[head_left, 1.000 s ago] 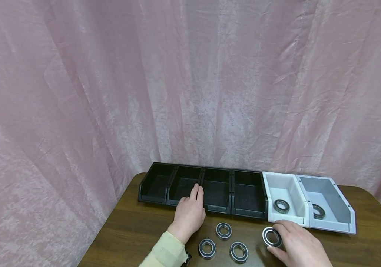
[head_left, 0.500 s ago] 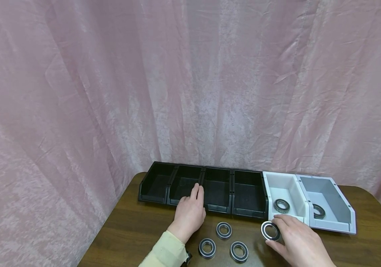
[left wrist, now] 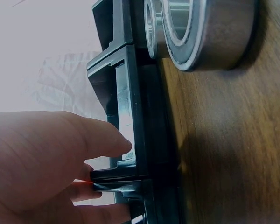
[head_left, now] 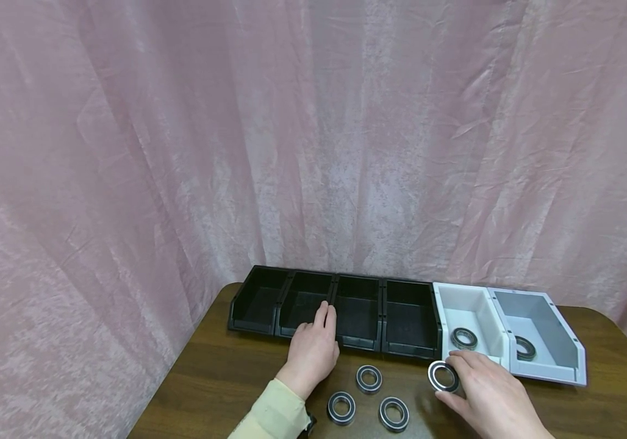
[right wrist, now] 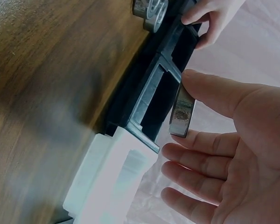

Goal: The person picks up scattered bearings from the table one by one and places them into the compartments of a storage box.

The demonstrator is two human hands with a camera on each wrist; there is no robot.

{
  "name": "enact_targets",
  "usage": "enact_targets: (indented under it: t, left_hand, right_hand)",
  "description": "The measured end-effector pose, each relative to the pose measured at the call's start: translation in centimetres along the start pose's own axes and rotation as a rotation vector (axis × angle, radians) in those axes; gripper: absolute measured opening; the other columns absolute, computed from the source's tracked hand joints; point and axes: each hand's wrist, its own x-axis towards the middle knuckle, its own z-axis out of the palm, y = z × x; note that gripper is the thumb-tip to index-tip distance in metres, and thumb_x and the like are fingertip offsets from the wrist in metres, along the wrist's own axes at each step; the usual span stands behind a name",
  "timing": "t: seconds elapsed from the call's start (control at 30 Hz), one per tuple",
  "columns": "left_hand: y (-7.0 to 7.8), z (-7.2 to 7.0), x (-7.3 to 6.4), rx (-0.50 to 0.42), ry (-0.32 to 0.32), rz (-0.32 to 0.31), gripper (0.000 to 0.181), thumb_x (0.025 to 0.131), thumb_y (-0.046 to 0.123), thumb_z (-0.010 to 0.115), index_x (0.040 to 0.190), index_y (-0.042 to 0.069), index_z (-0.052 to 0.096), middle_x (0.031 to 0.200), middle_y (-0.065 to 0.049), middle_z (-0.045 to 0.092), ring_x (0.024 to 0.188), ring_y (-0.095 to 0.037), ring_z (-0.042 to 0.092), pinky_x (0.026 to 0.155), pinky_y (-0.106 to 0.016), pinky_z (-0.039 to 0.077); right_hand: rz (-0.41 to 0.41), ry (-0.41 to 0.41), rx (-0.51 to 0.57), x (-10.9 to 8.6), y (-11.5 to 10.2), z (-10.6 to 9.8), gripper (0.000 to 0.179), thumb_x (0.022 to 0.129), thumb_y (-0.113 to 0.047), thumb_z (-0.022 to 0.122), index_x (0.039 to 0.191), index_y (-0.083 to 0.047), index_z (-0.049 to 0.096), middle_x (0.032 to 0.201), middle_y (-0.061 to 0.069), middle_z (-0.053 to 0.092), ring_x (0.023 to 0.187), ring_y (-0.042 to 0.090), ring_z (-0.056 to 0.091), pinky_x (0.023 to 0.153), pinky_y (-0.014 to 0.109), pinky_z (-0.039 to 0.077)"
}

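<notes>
My right hand pinches a metal ball bearing between thumb and fingertips, tilted up in front of the white bin. In the right wrist view the held bearing appears edge-on, with the remaining fingers spread loosely. My left hand rests at the divider of two black bins, fingers extended over it. Three more bearings lie flat on the table: one near the bins, one at left, one at right.
Four black bins in a row stand at the back left, followed by the white bin and a grey bin. One bearing lies in the white bin, another in the grey one. A pink curtain hangs behind the wooden table.
My right hand has lifted the bearing slightly and turned its flat face more toward the head camera. The left hand has stayed in place.
</notes>
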Motion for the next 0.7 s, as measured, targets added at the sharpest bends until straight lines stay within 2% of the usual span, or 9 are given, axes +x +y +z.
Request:
enact_targets:
  t: [0.6,0.7]
  left_hand:
    - [0.05,0.05,-0.11,0.000,-0.003,-0.003,0.073,0.097,0.026,0.085,0.158,-0.001,0.054,0.163,-0.022,0.053,0.093,-0.026,0.078,0.103,-0.048,0.060]
    - [0.06,-0.03,-0.12,-0.001,0.003,-0.001,0.073,0.096,0.025,0.086,0.157,-0.002,0.054,0.162,-0.022,0.053,0.092,-0.026,0.078,0.103,-0.048,0.060]
  right_hand:
    - [-0.018,0.035,0.007,-0.31,0.30,0.34,0.051,0.079,-0.045,0.099,0.110,-0.012,0.077,0.113,0.005,0.074,0.110,0.033,0.072,0.094,0.055,0.060]
    - [-0.011,0.018,0.008,-0.23,0.29,0.30,0.051,0.079,-0.045,0.098,0.111,-0.011,0.077,0.113,0.006,0.074,0.110,0.033,0.072,0.094,0.056,0.060]
